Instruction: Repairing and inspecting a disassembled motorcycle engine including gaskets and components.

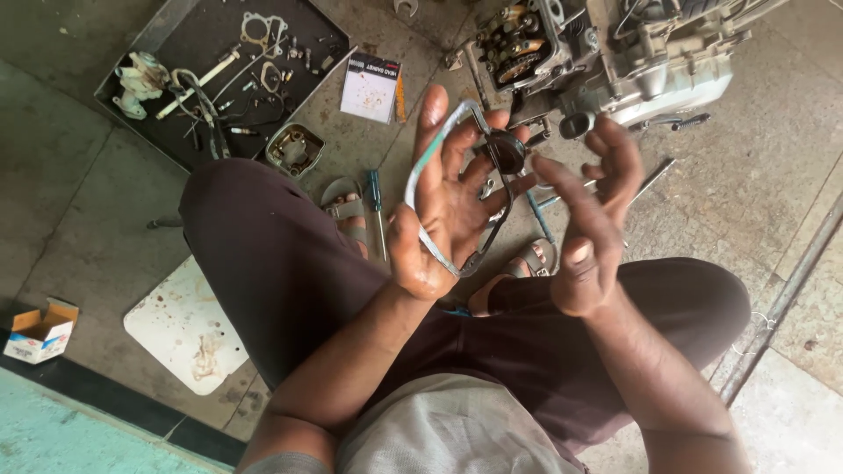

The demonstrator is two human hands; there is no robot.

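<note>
Head view, looking down on a seated person. Left hand (443,206) lies palm-up with fingers spread wide, and across it rests a thin, flat, grey-green engine gasket with an irregular outline (439,189) — draped from fingertips to the heel of the palm, not pinched. A small round black part (507,154) sits at the fingertips, touching the gasket's upper right corner. Right hand (593,219) hovers just beside it, fingers loosely curled and half open, gripping nothing; its index finger points toward the black part.

Handling, as judged from its look: the gasket appears very light, flexible and easily torn or creased, with narrow bridges between its openings. It seems best supported flat on an open palm or taken by two opposite edges at the wider sections, never by a thin strip. Oily fingers may make it slippery.

Beyond the hands: a partly dismantled grey metal engine (615,61) on the concrete floor (79,202), a black tray of small parts (158,39), and a blue-handled screwdriver (376,206) near the sandalled foot (347,206).
</note>
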